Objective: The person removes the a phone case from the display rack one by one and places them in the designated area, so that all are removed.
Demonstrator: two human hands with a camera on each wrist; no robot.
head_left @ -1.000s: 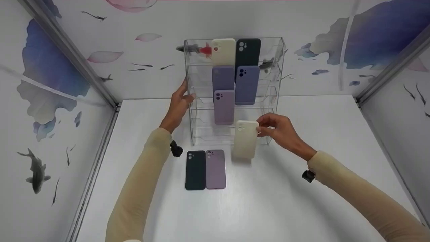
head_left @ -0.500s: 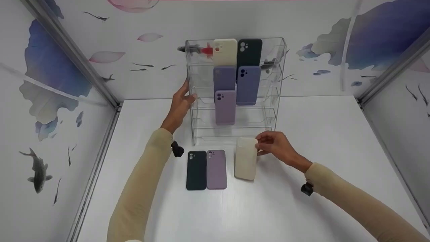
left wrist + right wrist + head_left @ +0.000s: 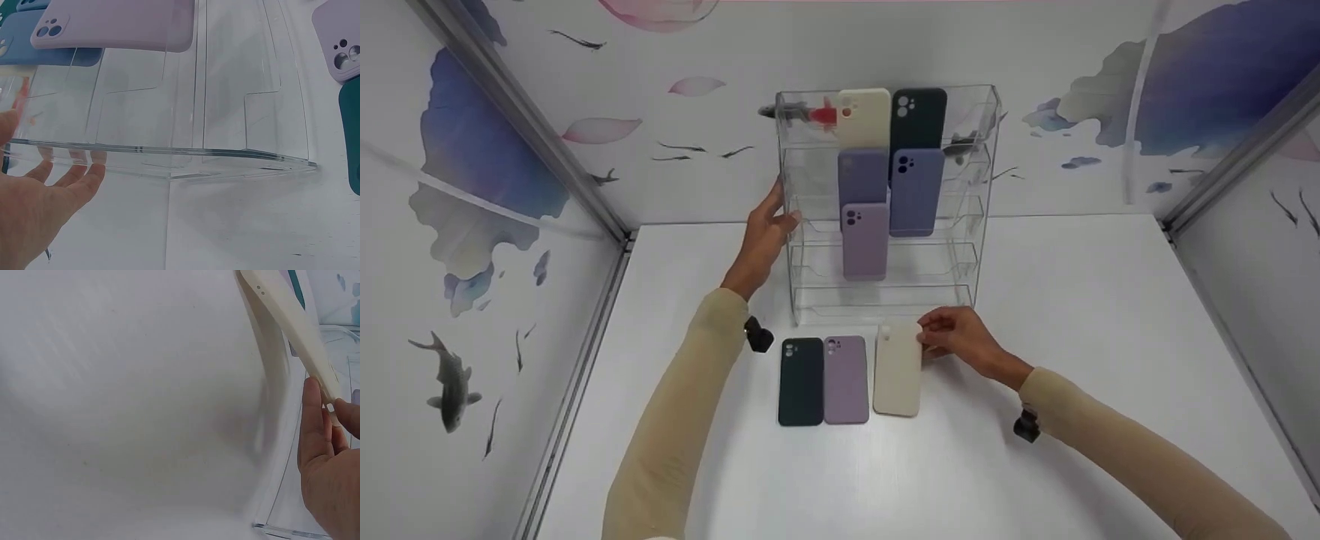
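Observation:
My right hand [image 3: 960,337] pinches a cream phone case [image 3: 898,379] by its upper right edge, thumb on one face and fingers on the other. In the right wrist view the case [image 3: 292,320] leans at a slant, casting a shadow on the white table. Left of it lie a dark green phone case [image 3: 801,386] and a light purple phone case [image 3: 846,382], side by side. My left hand [image 3: 757,247] grips the left side of a clear tiered rack [image 3: 885,296]; in the left wrist view its fingers [image 3: 79,174] show through the clear side panel.
Upright in the rack stand a cream case [image 3: 864,120], a dark green case [image 3: 919,120], two blue-purple cases, one at right [image 3: 916,195], and a light purple case [image 3: 865,244]. Printed wall panels [image 3: 720,180] enclose the table's back and sides.
My right hand has brought the cream case down and toward me from the rack's front, then slightly left, closer to the two cases on the table. The left hand stays on the rack.

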